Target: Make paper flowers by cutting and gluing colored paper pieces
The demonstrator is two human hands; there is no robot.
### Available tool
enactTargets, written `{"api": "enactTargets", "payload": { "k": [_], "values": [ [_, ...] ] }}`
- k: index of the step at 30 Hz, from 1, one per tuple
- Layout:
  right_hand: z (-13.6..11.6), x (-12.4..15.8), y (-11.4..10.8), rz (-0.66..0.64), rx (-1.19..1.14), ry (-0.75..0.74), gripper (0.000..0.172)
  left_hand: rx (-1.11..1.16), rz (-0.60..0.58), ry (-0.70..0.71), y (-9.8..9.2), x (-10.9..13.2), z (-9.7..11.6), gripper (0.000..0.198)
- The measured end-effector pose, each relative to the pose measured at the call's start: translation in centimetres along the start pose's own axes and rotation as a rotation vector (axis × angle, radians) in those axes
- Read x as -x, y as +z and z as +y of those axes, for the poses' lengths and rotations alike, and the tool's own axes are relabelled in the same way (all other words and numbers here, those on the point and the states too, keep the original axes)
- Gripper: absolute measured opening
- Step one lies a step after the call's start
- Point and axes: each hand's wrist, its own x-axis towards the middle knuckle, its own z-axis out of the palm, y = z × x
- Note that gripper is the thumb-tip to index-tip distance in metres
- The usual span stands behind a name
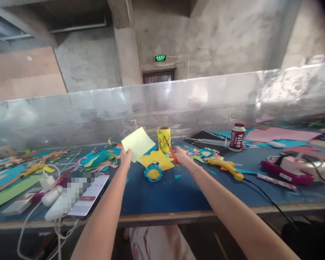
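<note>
My left hand (125, 156) is closed on the lower left edge of a pale yellow sheet of paper (138, 144), lifted above the table. My right hand (181, 156) is closed around slim red scissors (173, 154), which are partly blurred. Right behind the scissors stands a yellow roll of tape (160, 139) on its end. Between my hands lies a darker yellow piece of cut paper (159, 160). In front of it is a round paper flower (153, 172) with a blue ruffled edge and a yellow middle.
Left are paper scraps (99, 159), a phone (90, 196) and white cables. Right are a yellow glue gun (227, 169) with a black cord, a utility knife (276, 181), a purple power strip (287, 173) and a brown bottle (237, 138). A perforated metal panel (105, 112) bounds the back.
</note>
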Motion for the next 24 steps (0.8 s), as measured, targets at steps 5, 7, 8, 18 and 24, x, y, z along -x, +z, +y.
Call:
{"api": "enactTargets", "payload": {
  "k": [5, 7, 8, 18, 24],
  "values": [
    [-1.1, -0.4, 2.2, 0.023, -0.53, -0.014, 0.051, 0.239, -0.1, -0.021, 0.2, 1.0, -1.2, 0.029],
    [-0.9, -0.9, 2.7, 0.118, -0.548, -0.034, 0.051, 0.312, -0.176, -0.016, 0.0, 1.2, -1.1, 0.029],
    [-0.7, -1.1, 2.8, 0.159, -0.546, -0.054, 0.051, 0.338, -0.22, -0.02, -0.1, 1.3, -1.0, 0.03],
    [0.2, -0.2, 2.0, 0.247, -0.603, -0.179, 0.045, 0.628, -0.537, -0.255, 0.0, 3.9, 1.6, 0.035],
    [-0.3, 0.3, 1.1, 0.32, -0.333, -0.194, 0.041, 0.521, -0.705, -0.392, -0.2, 4.8, 2.0, 0.034]
  ]
}}
